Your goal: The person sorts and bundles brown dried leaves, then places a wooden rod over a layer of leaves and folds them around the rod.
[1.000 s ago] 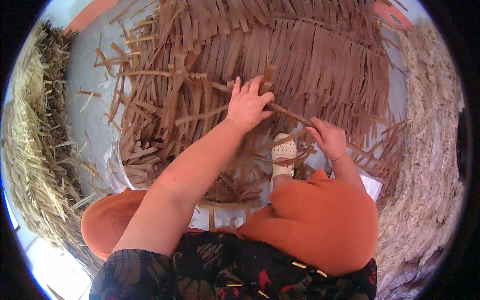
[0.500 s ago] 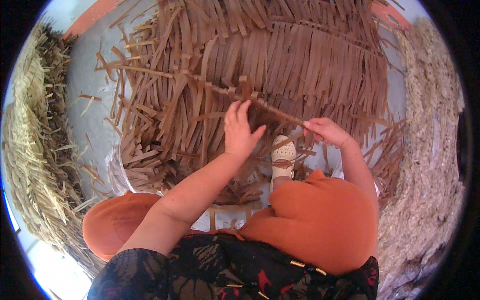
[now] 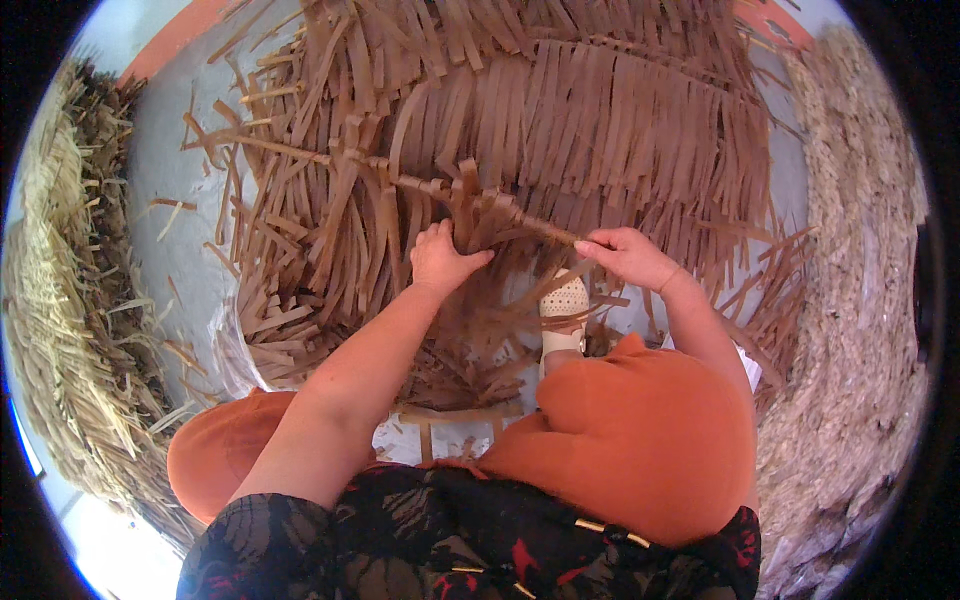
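My right hand [image 3: 617, 252] is closed on the end of a thin brown rod [image 3: 545, 230], which slants up to the left with strips looped along it. My left hand [image 3: 445, 258] lies among the loose brown strips [image 3: 320, 260] just below the rod, thumb out and fingers apart and slightly bent; their tips are partly hidden by the strips. A panel of hanging brown strips [image 3: 600, 120] spreads beyond both hands.
Bulky piles of pale dried thatch [image 3: 60, 250] and mottled material [image 3: 850, 300] stand at left and right. My cream shoe [image 3: 562, 295] is under the work. Scattered strips and clear plastic [image 3: 232, 350] lie on the grey floor [image 3: 175, 140].
My left hand has left the rod and moved down and left. The rod end in my right hand has shifted left, and the looped strips moved with it.
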The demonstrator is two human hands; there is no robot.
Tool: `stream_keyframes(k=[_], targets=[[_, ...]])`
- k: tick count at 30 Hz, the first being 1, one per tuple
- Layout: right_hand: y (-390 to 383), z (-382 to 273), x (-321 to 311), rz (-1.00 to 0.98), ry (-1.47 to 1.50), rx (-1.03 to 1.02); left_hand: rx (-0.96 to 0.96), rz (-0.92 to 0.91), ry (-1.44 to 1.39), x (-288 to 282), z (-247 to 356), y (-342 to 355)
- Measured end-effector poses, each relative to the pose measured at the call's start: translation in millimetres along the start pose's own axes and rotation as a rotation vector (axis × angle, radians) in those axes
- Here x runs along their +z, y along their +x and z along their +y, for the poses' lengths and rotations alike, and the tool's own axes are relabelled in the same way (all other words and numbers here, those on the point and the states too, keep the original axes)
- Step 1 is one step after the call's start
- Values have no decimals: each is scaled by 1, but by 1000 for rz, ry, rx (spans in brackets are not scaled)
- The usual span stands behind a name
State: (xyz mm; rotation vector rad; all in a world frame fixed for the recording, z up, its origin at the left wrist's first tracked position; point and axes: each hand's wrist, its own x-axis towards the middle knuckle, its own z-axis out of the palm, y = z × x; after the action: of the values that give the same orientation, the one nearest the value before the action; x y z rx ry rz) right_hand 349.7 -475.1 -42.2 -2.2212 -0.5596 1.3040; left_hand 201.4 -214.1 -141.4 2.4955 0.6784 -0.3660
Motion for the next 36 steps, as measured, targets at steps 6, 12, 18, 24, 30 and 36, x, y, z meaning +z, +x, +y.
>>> stream_keyframes(k=[6,12,18,24,30,36], targets=[[11,27,32,156,-154,-35,-75,-223,-303,-12,2,9],[15,24,46,-464,802,238,-82,-144,-520,-28,-9,5],[-22,74,9,573,-518,-167,-76,-139,-597,-29,31,13],[-10,58,37,140,349,39,-73,25,-748,-28,50,7],[-13,48,23,336,-154,-102,-159,-39,-806,-60,38,19],[-41,89,-7,593,-562,-100,-99,-74,-787,-35,37,12]])
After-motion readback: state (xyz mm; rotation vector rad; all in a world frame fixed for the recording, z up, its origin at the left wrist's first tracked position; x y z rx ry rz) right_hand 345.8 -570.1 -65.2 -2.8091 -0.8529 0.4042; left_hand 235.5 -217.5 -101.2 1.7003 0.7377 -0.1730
